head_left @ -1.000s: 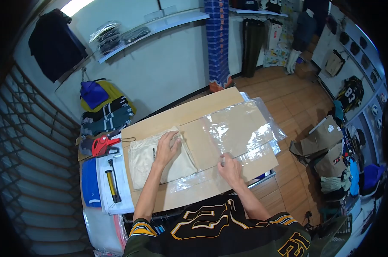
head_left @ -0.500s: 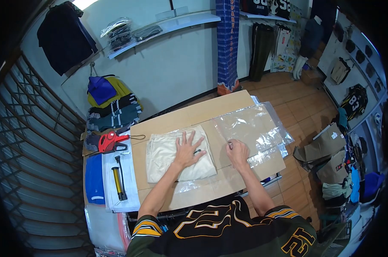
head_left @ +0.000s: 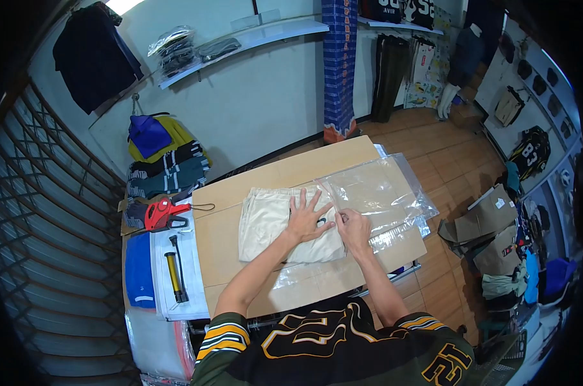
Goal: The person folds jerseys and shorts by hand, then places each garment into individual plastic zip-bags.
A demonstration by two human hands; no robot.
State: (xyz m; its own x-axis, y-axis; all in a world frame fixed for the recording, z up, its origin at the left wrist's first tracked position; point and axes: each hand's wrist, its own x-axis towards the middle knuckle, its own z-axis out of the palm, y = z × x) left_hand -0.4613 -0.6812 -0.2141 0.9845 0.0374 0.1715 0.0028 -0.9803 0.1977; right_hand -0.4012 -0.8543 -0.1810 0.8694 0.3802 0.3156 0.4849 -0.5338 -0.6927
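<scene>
A folded cream garment [head_left: 262,225] lies flat on the cardboard-covered table [head_left: 224,283]. My left hand [head_left: 306,222] is pressed on top of it with the fingers spread. To the right lies a clear plastic bag [head_left: 378,186], its near left edge right by the garment. My right hand [head_left: 354,230] pinches that edge between thumb and fingers, beside the garment's right side. Some clear plastic also shows under the garment's near edge.
Left of the cardboard are a red-and-black tape dispenser [head_left: 165,215], a yellow hand pump [head_left: 174,273] and a blue folded cloth [head_left: 139,270]. Folded clothes [head_left: 166,174] are stacked at the far left. Open cardboard boxes [head_left: 481,222] stand on the floor at the right.
My left hand has slid the folded garment to the right, up to the plastic bag's edge. My right hand stays at the bag's edge, with the garment now close beside it.
</scene>
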